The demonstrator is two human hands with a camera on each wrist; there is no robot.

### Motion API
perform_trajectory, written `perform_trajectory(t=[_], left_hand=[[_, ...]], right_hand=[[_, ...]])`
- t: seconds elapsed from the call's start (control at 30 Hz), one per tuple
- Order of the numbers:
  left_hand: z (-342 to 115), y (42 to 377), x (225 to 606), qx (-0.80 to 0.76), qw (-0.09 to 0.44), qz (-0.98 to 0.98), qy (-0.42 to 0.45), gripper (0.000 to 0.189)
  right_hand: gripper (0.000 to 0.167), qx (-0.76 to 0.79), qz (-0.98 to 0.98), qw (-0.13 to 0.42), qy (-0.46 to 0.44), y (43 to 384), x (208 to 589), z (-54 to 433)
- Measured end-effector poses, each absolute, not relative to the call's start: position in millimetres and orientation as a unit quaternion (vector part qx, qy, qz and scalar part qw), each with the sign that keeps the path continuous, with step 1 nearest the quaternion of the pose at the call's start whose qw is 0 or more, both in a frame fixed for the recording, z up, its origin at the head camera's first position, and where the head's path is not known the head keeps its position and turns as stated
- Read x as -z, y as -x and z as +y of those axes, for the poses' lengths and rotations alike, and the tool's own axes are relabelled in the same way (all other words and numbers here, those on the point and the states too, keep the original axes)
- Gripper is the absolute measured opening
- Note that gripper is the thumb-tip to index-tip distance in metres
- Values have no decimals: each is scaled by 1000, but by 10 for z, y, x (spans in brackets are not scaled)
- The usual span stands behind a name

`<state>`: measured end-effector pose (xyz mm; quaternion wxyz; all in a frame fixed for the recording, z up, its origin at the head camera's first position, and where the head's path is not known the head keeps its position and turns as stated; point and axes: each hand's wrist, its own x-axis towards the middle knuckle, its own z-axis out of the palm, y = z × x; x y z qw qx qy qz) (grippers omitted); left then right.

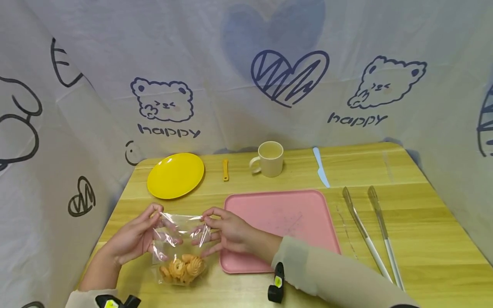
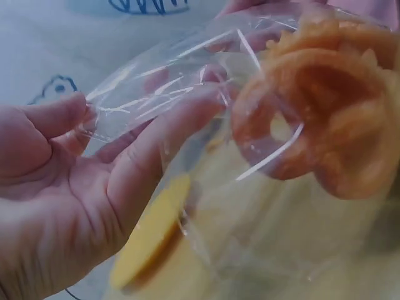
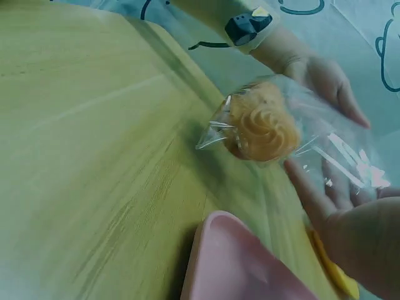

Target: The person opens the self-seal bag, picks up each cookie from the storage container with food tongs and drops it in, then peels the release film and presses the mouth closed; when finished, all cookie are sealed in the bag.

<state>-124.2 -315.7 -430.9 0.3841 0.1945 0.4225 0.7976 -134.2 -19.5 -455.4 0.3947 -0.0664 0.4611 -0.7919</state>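
Observation:
A clear plastic bag [image 1: 181, 239] hangs between my two hands, with several golden-brown cookies [image 1: 182, 269] gathered at its bottom. My left hand [image 1: 135, 237] pinches the bag's upper left corner between thumb and fingers. On the other side, my right hand [image 1: 231, 233] pinches the upper right corner, its lower fingers spread behind the film. The left wrist view shows a pretzel-shaped cookie [image 2: 281, 119] through the plastic. A swirled cookie [image 3: 265, 128] shows in the right wrist view, with the bag held above the wooden table [image 3: 112, 144].
A pink tray [image 1: 277, 214] lies right of the bag, partly under my right forearm. Behind are a yellow plate [image 1: 176, 175], a small yellow-orange handle-like piece [image 1: 225, 170], a cream mug [image 1: 271, 159] and a light-blue knife [image 1: 321, 167]. Metal tongs [image 1: 375, 237] lie at the right.

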Motion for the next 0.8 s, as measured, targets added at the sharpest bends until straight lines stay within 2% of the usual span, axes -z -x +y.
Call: perform_trajectory(t=[0.2, 0.4, 0.6, 0.73, 0.8], left_hand=[[-3199, 1309, 4522, -782, 369, 485, -129, 24], [-3113, 1450, 4624, -728, 294, 619, -11, 15], [-2957, 1593, 4633, -696, 231, 675, 83, 9], [-2883, 1616, 4599, -646, 186, 734, 101, 25], [-2868, 1581, 4568, -579, 132, 801, 73, 36]], right_hand=[[16, 774, 528, 349, -3, 1402, 4629, -316], [19, 765, 572, 294, -41, 1557, 4674, -416], [25, 753, 608, 249, -39, 1683, 4684, -448], [34, 709, 675, 203, 15, 1676, 4658, -405], [41, 641, 748, 153, 77, 1623, 4624, -369]])
